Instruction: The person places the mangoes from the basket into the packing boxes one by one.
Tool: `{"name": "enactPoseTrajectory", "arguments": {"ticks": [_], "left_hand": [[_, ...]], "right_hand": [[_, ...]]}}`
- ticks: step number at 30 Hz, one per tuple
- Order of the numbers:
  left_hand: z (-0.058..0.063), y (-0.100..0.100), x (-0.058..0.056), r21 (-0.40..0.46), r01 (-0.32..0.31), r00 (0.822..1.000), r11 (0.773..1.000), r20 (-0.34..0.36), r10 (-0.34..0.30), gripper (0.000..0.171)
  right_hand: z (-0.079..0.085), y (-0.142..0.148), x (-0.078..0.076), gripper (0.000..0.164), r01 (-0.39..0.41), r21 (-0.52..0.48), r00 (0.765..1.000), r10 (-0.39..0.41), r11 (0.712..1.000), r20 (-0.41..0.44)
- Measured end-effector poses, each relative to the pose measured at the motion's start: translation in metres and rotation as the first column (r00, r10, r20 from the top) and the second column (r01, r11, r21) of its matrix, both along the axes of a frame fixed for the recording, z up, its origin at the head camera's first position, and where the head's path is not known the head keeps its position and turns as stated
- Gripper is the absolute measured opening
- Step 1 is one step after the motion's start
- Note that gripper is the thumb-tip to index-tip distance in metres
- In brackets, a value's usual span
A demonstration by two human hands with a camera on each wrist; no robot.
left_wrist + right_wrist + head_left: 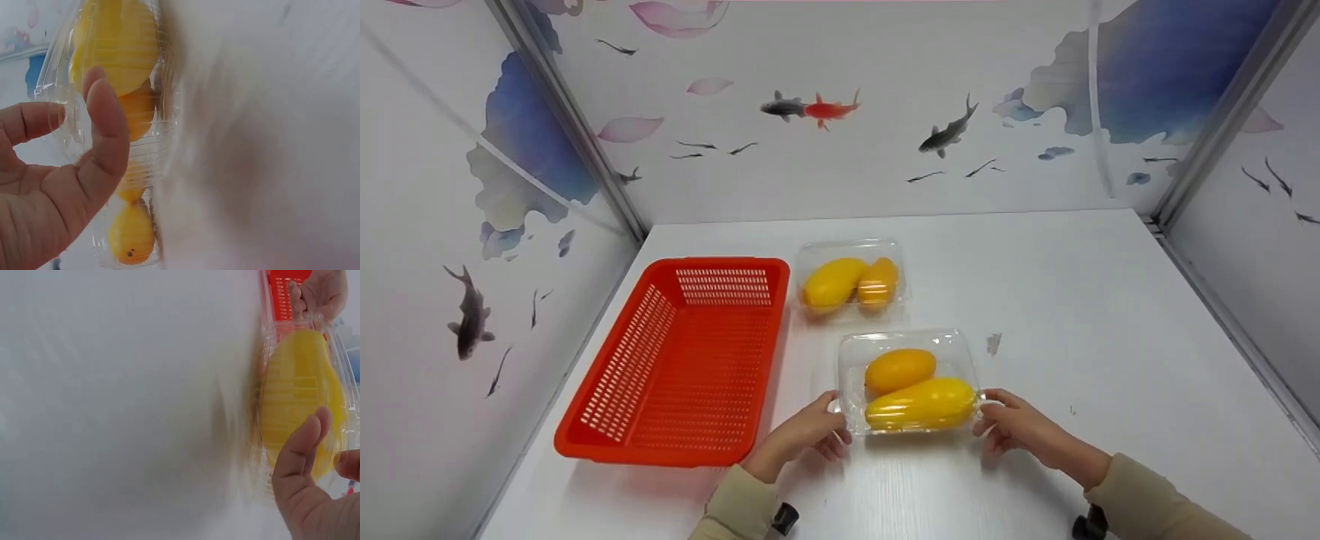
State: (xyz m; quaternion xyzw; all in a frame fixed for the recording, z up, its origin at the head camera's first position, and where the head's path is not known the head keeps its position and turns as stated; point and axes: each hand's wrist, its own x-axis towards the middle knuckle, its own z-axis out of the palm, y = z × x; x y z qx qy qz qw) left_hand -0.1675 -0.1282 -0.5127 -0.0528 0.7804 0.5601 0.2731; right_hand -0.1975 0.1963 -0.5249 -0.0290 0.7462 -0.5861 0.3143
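Note:
A clear plastic clamshell box stands on the white table between my two hands. Inside it lie an orange-yellow mango-like fruit and a longer yellow fruit. At the box's left side, my left hand pinches the rim between thumb and fingers; the left wrist view shows the thumb on a clear tab. My right hand holds the opposite side near the front corner. In the right wrist view, its fingers curl by the box wall, with the thumb across from them.
A red perforated basket stands to the left, with nothing in it. Behind the held box is a second clear box with two yellow-orange fruits. Printed panels wall the white table at the back and sides.

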Motion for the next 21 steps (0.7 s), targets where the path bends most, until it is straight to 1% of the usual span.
{"name": "enactPoseTrajectory", "arguments": {"ticks": [2,4,5,7,11,17,21], "left_hand": [[-0.0037,-0.0021,0.0012,0.107,0.014,1.0,0.994,0.015,-0.016,0.062],[-0.0063,-0.0034,0.0016,0.193,0.008,1.0,0.981,0.022,-0.012,0.059],[-0.0073,-0.0037,0.0016,0.225,0.004,1.0,0.974,0.027,-0.01,0.058],[-0.0087,-0.0039,0.0015,0.263,0.005,1.0,0.965,0.028,-0.013,0.055],[-0.0103,-0.0036,0.0006,0.292,0.002,1.0,0.956,0.025,-0.01,0.053],[-0.0077,-0.0028,0.0005,0.268,-0.008,1.0,0.963,0.027,0.001,0.057],[-0.0065,-0.0032,0.0009,0.254,-0.006,1.0,0.967,0.023,0.0,0.057]], "right_hand": [[-0.0017,0.0006,0.0005,0.059,-0.046,-0.106,0.998,0.05,0.993,0.035],[-0.0031,0.0009,0.0008,0.06,-0.073,-0.197,0.995,0.085,0.978,0.054],[-0.0036,0.001,0.0009,0.061,-0.08,-0.228,0.994,0.096,0.97,0.059],[-0.0044,0.0011,0.0009,0.062,-0.086,-0.26,0.992,0.106,0.962,0.065],[-0.005,0.0008,0.0001,0.062,-0.089,-0.276,0.992,0.111,0.957,0.066],[-0.0047,-0.0003,-0.0011,0.06,-0.103,-0.275,0.99,0.124,0.956,0.06],[-0.0037,-0.0012,-0.0024,0.061,-0.089,-0.28,0.991,0.114,0.956,0.075]]}}
